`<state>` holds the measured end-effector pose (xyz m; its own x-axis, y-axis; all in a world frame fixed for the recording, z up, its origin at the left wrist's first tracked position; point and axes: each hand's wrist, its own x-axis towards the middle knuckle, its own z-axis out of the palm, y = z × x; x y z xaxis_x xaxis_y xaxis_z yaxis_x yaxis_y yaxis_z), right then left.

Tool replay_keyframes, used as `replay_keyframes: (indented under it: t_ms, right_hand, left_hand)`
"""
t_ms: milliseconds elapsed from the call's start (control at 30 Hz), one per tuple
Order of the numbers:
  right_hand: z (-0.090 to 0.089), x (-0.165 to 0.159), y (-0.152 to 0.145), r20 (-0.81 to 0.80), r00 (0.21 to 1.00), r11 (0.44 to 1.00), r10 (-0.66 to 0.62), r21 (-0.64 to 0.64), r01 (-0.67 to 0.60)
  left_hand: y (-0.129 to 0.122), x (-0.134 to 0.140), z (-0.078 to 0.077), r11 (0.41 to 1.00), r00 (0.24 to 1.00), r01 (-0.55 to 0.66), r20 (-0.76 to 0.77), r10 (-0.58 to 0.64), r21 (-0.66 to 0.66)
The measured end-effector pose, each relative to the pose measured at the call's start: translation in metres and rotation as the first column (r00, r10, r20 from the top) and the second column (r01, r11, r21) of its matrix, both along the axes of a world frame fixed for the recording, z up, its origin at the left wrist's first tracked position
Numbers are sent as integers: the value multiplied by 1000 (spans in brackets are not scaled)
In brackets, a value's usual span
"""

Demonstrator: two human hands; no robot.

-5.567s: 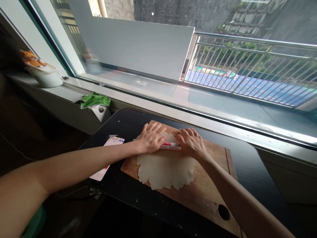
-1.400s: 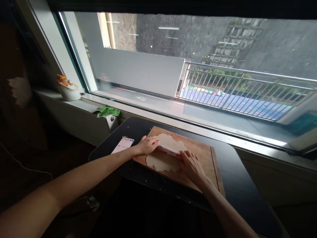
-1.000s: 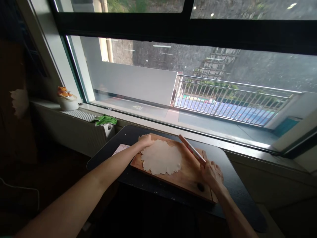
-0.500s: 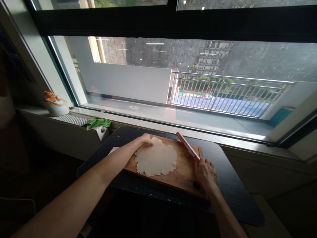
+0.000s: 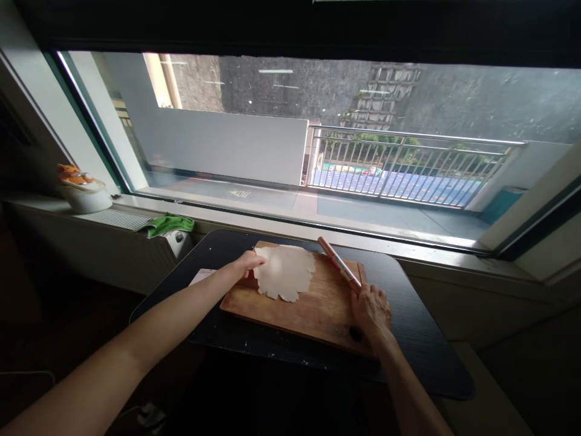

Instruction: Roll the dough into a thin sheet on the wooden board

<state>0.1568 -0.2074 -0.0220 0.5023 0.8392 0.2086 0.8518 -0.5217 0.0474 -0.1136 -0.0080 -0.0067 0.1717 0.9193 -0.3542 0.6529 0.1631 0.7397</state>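
Note:
A thin, pale sheet of dough [image 5: 288, 275] with a ragged edge lies on a wooden cutting board [image 5: 267, 315]. My left hand [image 5: 249, 262] pinches the sheet at its left edge, thumb on top. At the board's right side my right hand [image 5: 372, 307] is closed round the near end of a slim pinkish rolling pin [image 5: 338, 261]. The pin slants away to the far left over the board, apart from the dough. A dark hole [image 5: 355, 333] shows in the board's near right corner, just beside my right wrist.
The board rests on a small black table [image 5: 417, 327] with white crumbs along its near edge. A pale flat item [image 5: 202, 277] lies left of the board. Beyond are a window sill [image 5: 254, 225], a green cloth [image 5: 170, 224] and a white pot [image 5: 88, 195] on a radiator.
The dough sheet has shifted toward the board's far side, baring more wood in front. My left hand keeps hold of its left edge. My right hand stays on the rolling pin. The view has tilted slightly.

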Motion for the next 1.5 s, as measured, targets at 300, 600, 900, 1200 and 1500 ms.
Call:
replay_keyframes:
  t_ms: [300,600,900,1200,1500]
  right_hand:
    - [-4,16,0,16,995,995,97,-20,-97]
    - [0,1,18,-89,872,876,482,37,-481]
    - [30,-44,74,-242,874,894,421,-55,-445]
    - [-9,-61,83,-112,880,886,461,14,-463]
    - [14,-50,150,-223,923,939,312,-76,-336]
  left_hand:
    - [-80,-33,-17,966,927,86,375,12,-244]
    - [-25,-56,19,958,993,89,-102,-63,273]
    - [3,38,6,667,889,437,-403,-218,603]
    - [-9,20,-23,616,712,673,-583,-390,410]
    - [33,53,-7,749,795,531,-538,-280,396]
